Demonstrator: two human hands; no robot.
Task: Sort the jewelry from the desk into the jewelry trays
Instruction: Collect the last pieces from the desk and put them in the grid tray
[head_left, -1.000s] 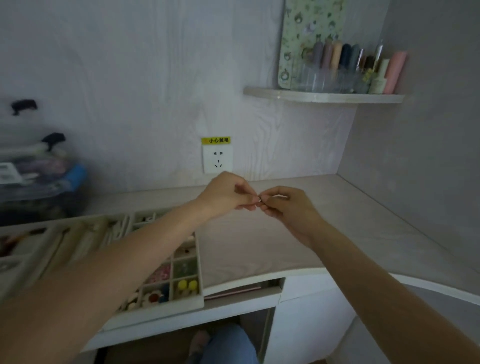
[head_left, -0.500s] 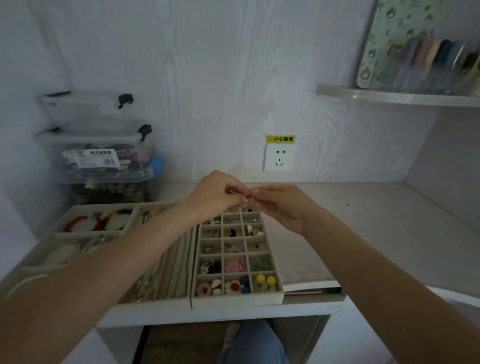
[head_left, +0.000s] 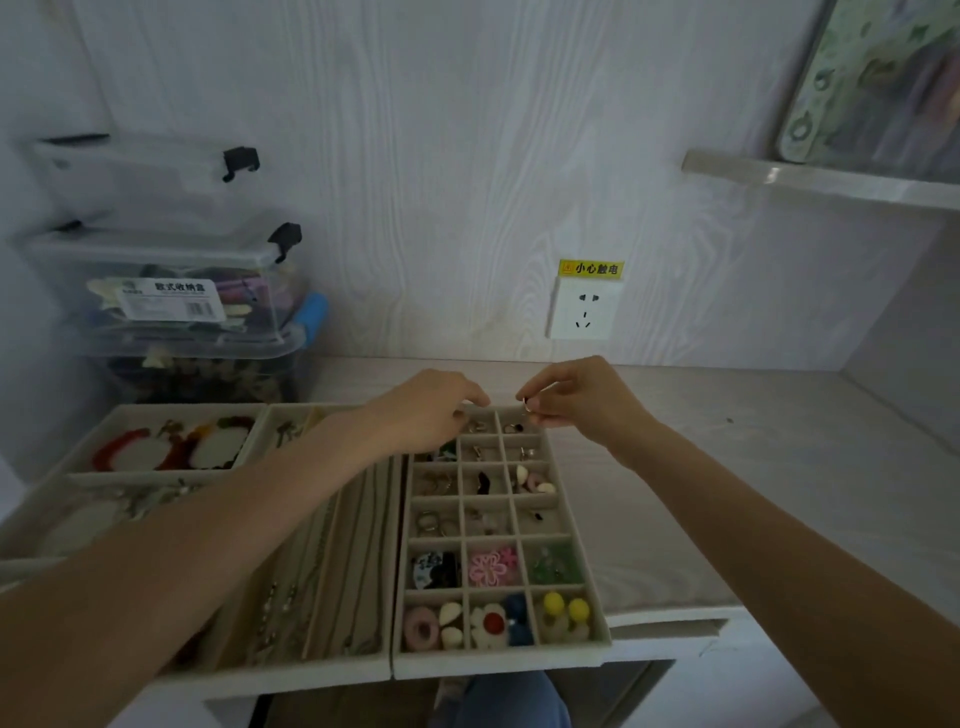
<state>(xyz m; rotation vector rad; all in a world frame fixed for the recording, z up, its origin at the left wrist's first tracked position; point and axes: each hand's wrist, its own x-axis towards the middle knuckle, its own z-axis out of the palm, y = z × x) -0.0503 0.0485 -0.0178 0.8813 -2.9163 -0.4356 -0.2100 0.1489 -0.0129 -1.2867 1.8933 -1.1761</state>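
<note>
A beige compartment tray (head_left: 596, 618) lies on the desk before me, its small cells holding rings, earrings and coloured charms. My right hand (head_left: 582, 400) pinches a small ring (head_left: 527, 405) just above the tray's far right cells. My left hand (head_left: 431, 410) hovers over the far left cells with its fingers curled downward; whether it holds anything I cannot see. A long-slot tray (head_left: 332, 597) with necklaces lies left of the compartment tray, under my left forearm. Further left, trays (head_left: 171, 413) hold red bracelets on pale cushions.
Stacked clear storage boxes (head_left: 171, 291) stand at the back left against the wall. A wall socket (head_left: 583, 309) with a yellow label sits behind the hands. A shelf (head_left: 810, 179) juts out at upper right. The bare desk top (head_left: 753, 467) stretches to the right.
My view has swung left and down onto the trays. My two hands, which were touching together around the small piece, have separated; the right hand keeps the ring.
</note>
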